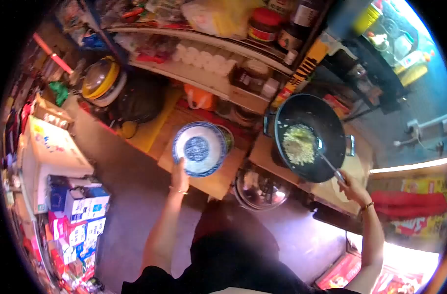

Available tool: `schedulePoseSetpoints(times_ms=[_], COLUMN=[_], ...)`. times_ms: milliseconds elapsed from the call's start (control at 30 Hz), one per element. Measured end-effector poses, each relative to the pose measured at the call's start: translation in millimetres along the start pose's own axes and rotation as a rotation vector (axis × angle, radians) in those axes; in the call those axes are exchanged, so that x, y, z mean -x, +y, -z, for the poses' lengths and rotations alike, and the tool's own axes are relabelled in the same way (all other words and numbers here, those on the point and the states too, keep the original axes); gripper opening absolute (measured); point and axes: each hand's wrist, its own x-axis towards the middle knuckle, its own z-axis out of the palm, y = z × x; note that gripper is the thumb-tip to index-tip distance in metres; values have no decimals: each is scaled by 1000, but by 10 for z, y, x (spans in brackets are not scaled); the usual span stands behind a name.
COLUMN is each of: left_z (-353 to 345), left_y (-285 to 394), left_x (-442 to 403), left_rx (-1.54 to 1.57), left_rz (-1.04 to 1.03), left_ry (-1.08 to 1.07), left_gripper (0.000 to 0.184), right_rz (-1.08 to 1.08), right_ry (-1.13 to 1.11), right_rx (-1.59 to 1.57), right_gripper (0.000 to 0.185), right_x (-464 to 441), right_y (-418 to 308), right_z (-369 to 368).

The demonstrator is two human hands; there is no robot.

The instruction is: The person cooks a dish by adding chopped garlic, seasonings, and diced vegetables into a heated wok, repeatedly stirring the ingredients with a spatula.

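Observation:
My left hand (180, 177) grips the near rim of a blue-and-white patterned bowl (206, 147), with the thumb on its edge. The bowl's inside faces me, and I see only its printed pattern there. To the right, a deep dark wok (326, 117) with two side handles holds pale yellow, finely chopped food (299, 147). My right hand (353, 190) is closed round the handle of a metal cooking utensil (333, 168). The utensil reaches into the wok beside the food; its head is too unclear to name.
Beneath the wok and bowl are wooden surfaces. A shiny metal basin (262, 188) sits low between them. Shelves behind hold jars, including a red-lidded jar (263, 25), and an egg tray (204, 60). A yellow-rimmed lidded pot (102, 81) stands at left, stacked boxes (86, 203) below it.

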Motion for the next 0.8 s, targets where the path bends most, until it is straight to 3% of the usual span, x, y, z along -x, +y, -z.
schedulePoseSetpoints(times_ms=[33,67,100,167,367,433,500,533,567,667,700,767,800], left_z=[94,177,309,493,664,828,1033,1064,1135,1303,1321,1260,1436], left_y=[-37,-113,-164,-301,-392,-424,-493,-523,-523,-641,-642,-693,-941], left_x=[-38,-96,-110,-194,-248,-371,-457,-527,-611,-977,-1124,-1351,-1590], left_rx=[95,120,137,146,204,255,294,272,250,355,358,436,516], left_rz=[-45,-5,31,53,107,157,197,174,146,224,223,208,219], left_ry=[4,29,67,58,74,91,132,145,160,248,256,273,246], left_gripper=[45,45,46,49,47,47,47,46,46,49,49,52,51], right_rz=[-52,-79,-88,355,223,389,422,262,344,280,163,38,35], right_ry=[-56,-36,-33,43,248,466,525,454,444,350,280,179,172], right_rx=[-159,203,203,487,321,286,297,330,327,254,335,182,185], right_gripper=[49,48,48,46,41,41,41,41,42,44,44,37,37], right_x=[262,460,498,525,-363,-681,-932,-835,-780,-205,104,520,532], right_y=[-145,-334,-271,-39,-50,47,53,-140,-99,-94,-351,-774,-606], right_z=[-24,-30,-86,-180,-520,-513,-549,-590,-686,-845,-792,-774,-820])
